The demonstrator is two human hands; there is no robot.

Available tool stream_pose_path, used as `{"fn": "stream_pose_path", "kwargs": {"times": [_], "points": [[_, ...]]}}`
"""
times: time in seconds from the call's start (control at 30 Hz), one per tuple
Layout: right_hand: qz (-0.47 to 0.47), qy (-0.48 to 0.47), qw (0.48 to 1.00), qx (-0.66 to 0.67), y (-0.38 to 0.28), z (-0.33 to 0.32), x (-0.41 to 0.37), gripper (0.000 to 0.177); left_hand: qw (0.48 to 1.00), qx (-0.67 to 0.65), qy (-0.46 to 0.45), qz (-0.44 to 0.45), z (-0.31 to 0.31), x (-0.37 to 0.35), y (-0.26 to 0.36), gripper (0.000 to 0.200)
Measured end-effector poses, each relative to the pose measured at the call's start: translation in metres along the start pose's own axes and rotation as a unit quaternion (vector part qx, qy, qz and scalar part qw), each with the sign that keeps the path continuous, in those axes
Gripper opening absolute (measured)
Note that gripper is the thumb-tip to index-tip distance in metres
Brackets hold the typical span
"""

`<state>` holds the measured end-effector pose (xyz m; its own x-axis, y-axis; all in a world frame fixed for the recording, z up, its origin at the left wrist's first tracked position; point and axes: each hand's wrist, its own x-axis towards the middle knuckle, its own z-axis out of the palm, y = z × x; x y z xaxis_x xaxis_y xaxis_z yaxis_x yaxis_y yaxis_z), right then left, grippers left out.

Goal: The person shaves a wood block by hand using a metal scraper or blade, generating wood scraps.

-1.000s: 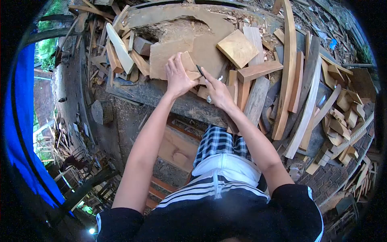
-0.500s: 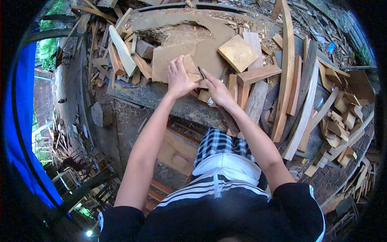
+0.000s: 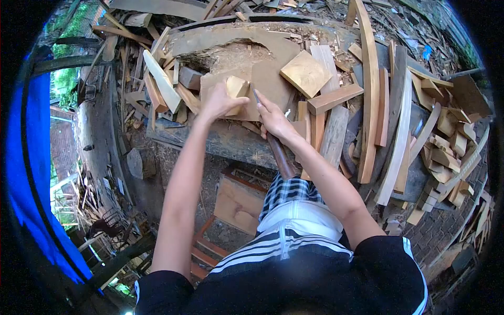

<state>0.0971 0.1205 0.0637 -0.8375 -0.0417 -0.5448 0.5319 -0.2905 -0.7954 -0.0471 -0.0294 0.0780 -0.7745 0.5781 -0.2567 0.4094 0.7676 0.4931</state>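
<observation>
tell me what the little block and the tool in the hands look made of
The small block in the left hand looks like raw, unfinished wood: pale yellow, matte, flat cut faces. The tool in the right hand seems to have a dark brown, rounded wooden handle and a thin grey blade, likely metal.

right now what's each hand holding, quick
Left hand: closed on a small wood block, held over the workbench.
Right hand: closed on a wooden-handled tool, blade end up by the block.

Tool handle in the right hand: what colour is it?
Dark brown handle, seen best in the head view, below the right hand.
</observation>
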Motion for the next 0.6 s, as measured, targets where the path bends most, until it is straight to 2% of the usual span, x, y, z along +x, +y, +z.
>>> {"fn": "stream_pose_path", "kwargs": {"times": [0.03, 0.07, 0.13, 0.2, 0.3, 0.4, 0.5, 0.57, 0.6], "points": [[-0.001, -0.001, 1.000, 0.002, -0.001, 0.001, 0.001, 0.051, 0.997, 0.003, -0.016, -0.079, 0.003, 0.000, 0.002, 0.064], [0.007, 0.007, 1.000, 0.026, -0.001, 0.000, 0.001, 0.051, 0.996, -0.063, 0.045, -0.034, 0.007, -0.004, 0.004, 0.054], [0.017, 0.017, 0.998, 0.052, 0.001, -0.005, 0.002, 0.052, 0.997, -0.070, 0.021, -0.038, 0.003, -0.009, 0.017, 0.052], [0.065, -0.001, 0.988, 0.141, 0.001, -0.011, 0.007, 0.053, 0.996, -0.076, -0.004, -0.041, 0.002, -0.007, 0.022, 0.049], [0.048, -0.009, 0.991, 0.122, -0.002, -0.008, 0.006, 0.053, 0.995, -0.068, 0.001, -0.070, 0.003, -0.006, 0.021, 0.049], [0.065, -0.012, 0.981, 0.184, -0.024, -0.002, -0.010, 0.055, 0.997, -0.004, 0.006, -0.071, 0.010, -0.004, 0.022, 0.051], [0.080, 0.009, 0.981, 0.177, -0.019, -0.006, 0.008, 0.056, 0.997, -0.028, 0.007, -0.075, 0.013, -0.004, 0.025, 0.053], [0.066, 0.003, 0.985, 0.157, -0.024, -0.006, 0.008, 0.056, 0.992, 0.056, 0.013, -0.109, 0.008, -0.006, 0.047, 0.053], [0.059, 0.001, 0.985, 0.161, -0.026, -0.005, 0.001, 0.056, 0.992, 0.055, 0.013, -0.109, 0.011, -0.006, 0.041, 0.053]]}}
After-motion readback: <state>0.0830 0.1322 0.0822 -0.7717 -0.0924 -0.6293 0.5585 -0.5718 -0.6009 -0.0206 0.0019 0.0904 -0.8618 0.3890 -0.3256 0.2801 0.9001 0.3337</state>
